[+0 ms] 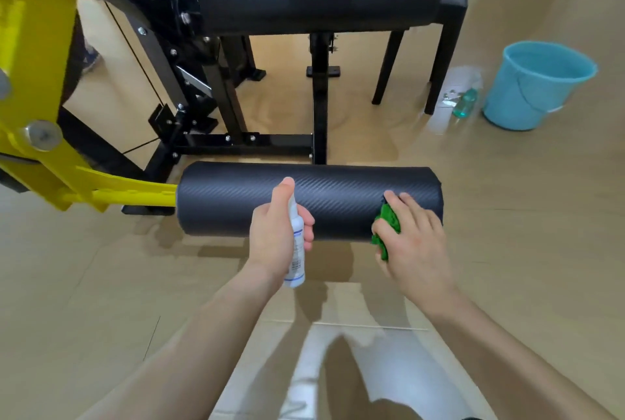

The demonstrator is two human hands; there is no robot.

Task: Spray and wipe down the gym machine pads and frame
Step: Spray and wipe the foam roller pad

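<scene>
A black roller pad lies crosswise in front of me, fixed to a yellow arm of the gym machine. My left hand grips a white spray bottle, index finger on its top, held just before the pad's middle. My right hand presses a green cloth against the pad's right part, fingers spread over it. A second, longer black pad sits higher and farther back on the black frame.
A blue bucket stands on the floor at the right, with a green-tinted bottle beside it. Black frame legs and a base bar cross the floor behind the near pad. The tan floor shines with reflections.
</scene>
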